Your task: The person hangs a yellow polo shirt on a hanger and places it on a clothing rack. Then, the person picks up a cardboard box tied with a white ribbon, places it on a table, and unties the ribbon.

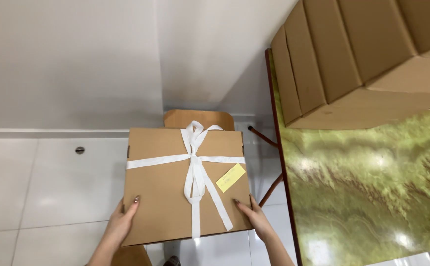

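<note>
Cardboard box with white ribbon and yellow tag, gripped at near corners by left hand and right hand, fingers flat; beside green marbled tabletop.

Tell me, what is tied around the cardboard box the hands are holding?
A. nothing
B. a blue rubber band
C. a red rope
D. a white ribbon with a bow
D: a white ribbon crosses the flat cardboard box and is knotted in a bow on top, beside a small yellow tag, while the left hand and right hand grip its near corners.
</note>
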